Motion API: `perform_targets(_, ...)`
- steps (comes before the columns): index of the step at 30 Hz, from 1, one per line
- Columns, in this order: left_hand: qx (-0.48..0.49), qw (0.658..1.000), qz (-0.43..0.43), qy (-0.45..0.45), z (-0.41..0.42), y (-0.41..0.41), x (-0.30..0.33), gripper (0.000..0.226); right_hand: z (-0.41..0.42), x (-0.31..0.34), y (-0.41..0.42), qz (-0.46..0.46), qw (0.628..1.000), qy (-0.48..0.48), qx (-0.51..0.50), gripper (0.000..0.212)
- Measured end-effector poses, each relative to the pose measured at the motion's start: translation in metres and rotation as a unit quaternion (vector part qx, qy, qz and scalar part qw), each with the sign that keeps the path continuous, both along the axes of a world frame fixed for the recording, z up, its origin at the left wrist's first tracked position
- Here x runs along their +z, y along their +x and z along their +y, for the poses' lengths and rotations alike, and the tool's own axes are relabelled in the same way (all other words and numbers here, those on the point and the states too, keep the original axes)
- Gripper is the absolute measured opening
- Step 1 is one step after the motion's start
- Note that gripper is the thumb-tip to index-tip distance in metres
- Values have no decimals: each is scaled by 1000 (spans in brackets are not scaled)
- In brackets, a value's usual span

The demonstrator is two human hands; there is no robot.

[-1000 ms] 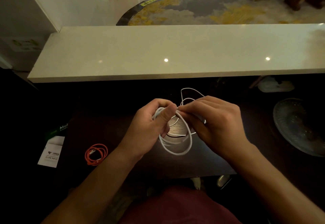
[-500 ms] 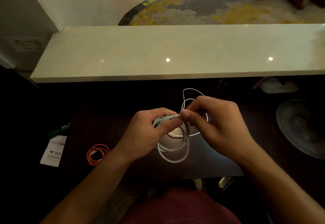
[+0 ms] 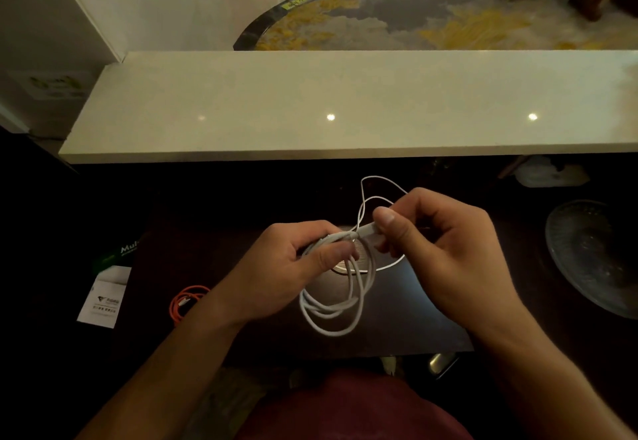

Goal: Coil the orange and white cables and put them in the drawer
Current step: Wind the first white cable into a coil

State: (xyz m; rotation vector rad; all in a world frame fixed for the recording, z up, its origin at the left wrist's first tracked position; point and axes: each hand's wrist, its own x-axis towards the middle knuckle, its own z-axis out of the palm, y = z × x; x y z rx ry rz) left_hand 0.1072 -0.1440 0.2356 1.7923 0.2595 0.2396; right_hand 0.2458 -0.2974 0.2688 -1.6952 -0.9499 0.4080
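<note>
At the centre of the frame, the left hand [image 3: 293, 267] grips the top of the coiled white cable [image 3: 333, 312], whose loops hang below it. Just to the right, the right hand [image 3: 445, 249] pinches the cable's plug end between thumb and fingers. The coiled orange cable [image 3: 186, 303] lies on the dark table [image 3: 397, 318] at lower left, beside the left forearm. A glass plate [image 3: 593, 253] sits at the right edge.

We see a dark table [image 3: 193, 242]; left of the hands [image 3: 293, 270] lie a coiled orange cable [image 3: 184, 303] and white leaflet [image 3: 103, 298], right a glass dish [image 3: 593, 253].
</note>
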Motion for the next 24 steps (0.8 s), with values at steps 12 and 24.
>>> perform_targets(12,103,989,-50,-98,-2,11,-13,21,22,-27,4,294,954,51,26,34)
perform_targets(24,327,868,-108,-357,-16,39,-14,18,35,-77,-32,339,931,-47,125,17)
